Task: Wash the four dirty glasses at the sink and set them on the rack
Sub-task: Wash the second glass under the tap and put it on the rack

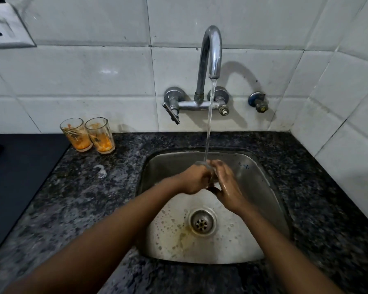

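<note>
A white tiled wall (94,77) backs a dark speckled stone worktop (77,198), with a switch plate (6,28) at the upper left corner and a dark flat surface (13,183) along the left edge. Set into the worktop, a steel sink (261,187) holds soap bubbles and a yellowish stain around its drain (201,222). A curved chrome tap (210,56), mounted on the wall, runs a thin stream of water (209,124) down onto the person's hands above the basin. The left hand (194,180) has its fingers curled around a clear glass (208,166), which sits between the two hands directly under the stream and is largely hidden by them. The wet right hand (226,183) presses against the glass from the other side, its fingers bent around it. Two more dirty glasses (87,134) stand upright side by side, nearly touching, at the back of the worktop left of the sink, each smeared with orange residue. A small patch of foam (101,170) lies on the worktop in front of them
</note>
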